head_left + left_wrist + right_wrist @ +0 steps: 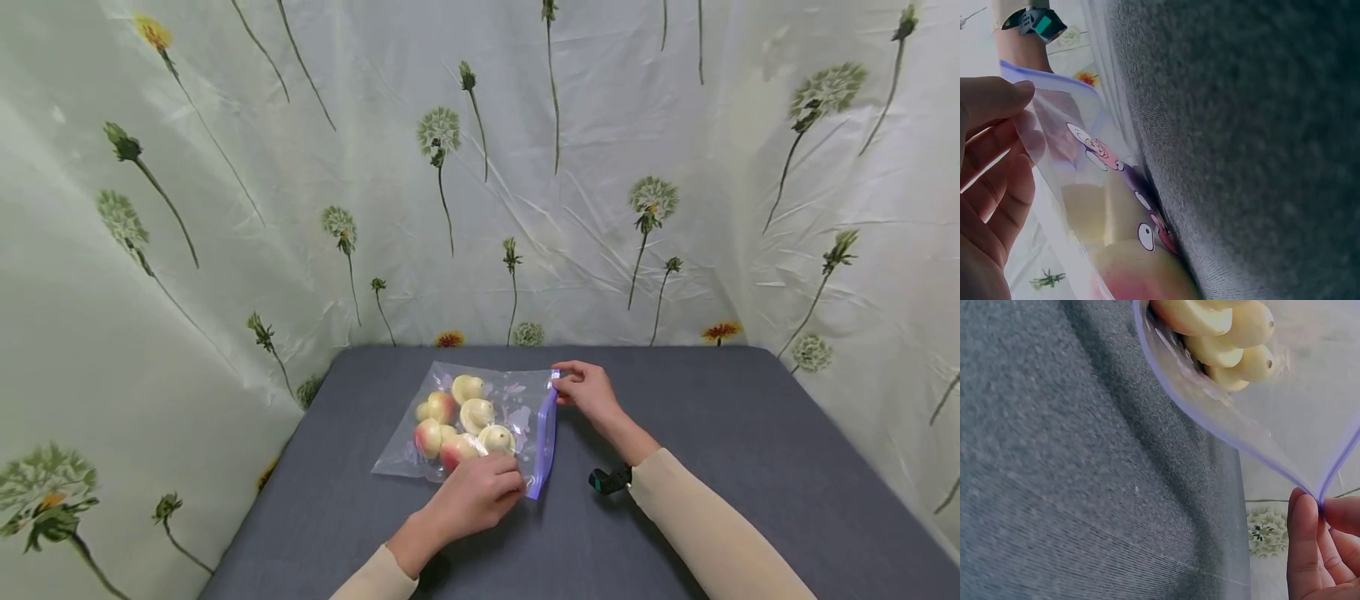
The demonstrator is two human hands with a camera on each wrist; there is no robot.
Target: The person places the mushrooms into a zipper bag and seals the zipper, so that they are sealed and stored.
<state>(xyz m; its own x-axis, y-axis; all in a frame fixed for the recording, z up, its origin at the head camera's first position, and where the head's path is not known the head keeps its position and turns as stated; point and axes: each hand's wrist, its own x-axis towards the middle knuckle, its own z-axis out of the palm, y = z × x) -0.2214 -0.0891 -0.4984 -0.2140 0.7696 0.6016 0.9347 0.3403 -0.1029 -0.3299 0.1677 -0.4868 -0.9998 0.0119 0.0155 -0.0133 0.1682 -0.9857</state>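
A clear zip bag (528, 392) with a purple zip edge lies on the dark table, its mouth facing right. Inside are several pale yellow, pear-shaped fruits (477, 415), some blushed red. My right hand (588, 392) pinches the far corner of the zip edge; in the right wrist view the purple rims (1229, 445) spread apart from those fingertips. At the near side of the bag, my left hand (480, 493) pinches the film close to the zip end. The left wrist view shows the thumb (997, 97) on the film and printed shapes on the bag.
The dark grey table (697, 408) has a fabric-like surface. White curtains (390, 167) printed with dandelions hang behind it and at both sides. A small black device (609, 480) is strapped at my right wrist.
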